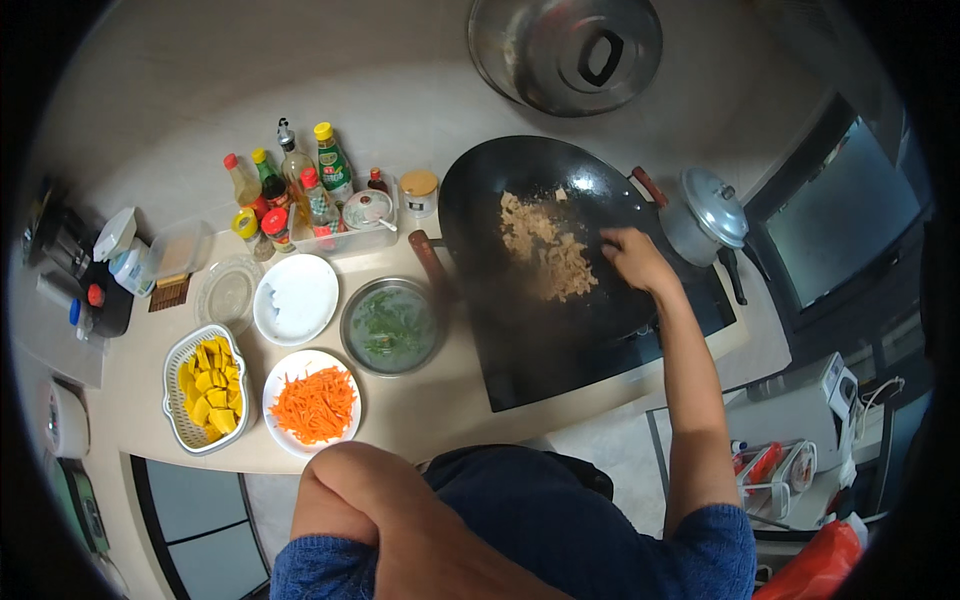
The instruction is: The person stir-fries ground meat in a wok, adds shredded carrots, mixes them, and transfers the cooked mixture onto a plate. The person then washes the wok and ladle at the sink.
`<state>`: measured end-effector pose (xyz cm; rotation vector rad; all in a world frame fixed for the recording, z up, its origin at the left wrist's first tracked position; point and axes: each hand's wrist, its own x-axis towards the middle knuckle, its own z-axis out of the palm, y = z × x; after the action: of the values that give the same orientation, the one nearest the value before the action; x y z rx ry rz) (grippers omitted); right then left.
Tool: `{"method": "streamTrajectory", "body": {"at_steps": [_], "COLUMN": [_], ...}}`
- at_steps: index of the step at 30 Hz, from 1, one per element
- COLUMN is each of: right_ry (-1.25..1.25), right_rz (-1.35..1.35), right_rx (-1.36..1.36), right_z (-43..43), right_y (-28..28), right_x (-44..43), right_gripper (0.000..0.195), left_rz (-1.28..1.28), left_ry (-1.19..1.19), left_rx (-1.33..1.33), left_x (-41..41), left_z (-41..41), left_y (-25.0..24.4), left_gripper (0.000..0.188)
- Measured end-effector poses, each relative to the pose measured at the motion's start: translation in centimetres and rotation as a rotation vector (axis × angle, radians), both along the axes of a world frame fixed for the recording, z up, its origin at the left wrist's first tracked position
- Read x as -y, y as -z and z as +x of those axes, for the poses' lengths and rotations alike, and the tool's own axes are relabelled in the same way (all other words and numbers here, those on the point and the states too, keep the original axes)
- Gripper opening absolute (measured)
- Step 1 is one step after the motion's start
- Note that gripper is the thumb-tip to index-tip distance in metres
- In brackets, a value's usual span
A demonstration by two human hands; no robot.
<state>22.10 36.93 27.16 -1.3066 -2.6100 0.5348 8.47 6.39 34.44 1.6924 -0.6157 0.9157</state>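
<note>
Above the right side of a large black wok is my right hand, its fingers bent towards the pan; whether anything is between them cannot be told. Pale brown, crumbled or sliced food lies in the wok, to the left of the fingers. My left arm is bent across my body, and its hand is out of view. A white plate of orange shredded carrot stands near the counter's front edge, beside a basket of yellow chunks. A steel bowl holds leafy greens in liquid.
The wok sits on a black glass cooktop. Right of it is a lidded metal pot. A large metal lid is up against the wall. Sauce bottles, a seasoning tray and a white plate stand on the left.
</note>
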Motion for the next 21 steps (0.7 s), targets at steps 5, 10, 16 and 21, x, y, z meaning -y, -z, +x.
{"method": "streamTrajectory", "body": {"at_steps": [5,10,16,21], "right_ry": [0.097,-0.037,-0.083,-0.277], "right_rz": [0.194,-0.009,0.132,-0.096], "right_rx": [-0.17,0.173,-0.184,0.009], "right_z": [-2.3,-0.7,-2.5,-2.3], "right_y": [5.4,1.2,4.0,1.2], "right_x": [-4.4,-0.5,-3.8,-0.1], "right_gripper": [0.028,0.032,0.033,0.032], "left_rz": [0.087,-0.01,-0.02,-0.459], "left_ry": [0.153,-0.155,-0.227,-0.491], "left_rx": [-0.178,0.127,-0.036,-0.368], "left_x": [-1.3,-1.0,-2.2,0.3], "left_z": [1.0,-0.8,-1.6,-4.9], "left_y": [-2.5,1.8,3.1,8.7], "left_gripper": [0.125,0.117,0.102,0.076]}}
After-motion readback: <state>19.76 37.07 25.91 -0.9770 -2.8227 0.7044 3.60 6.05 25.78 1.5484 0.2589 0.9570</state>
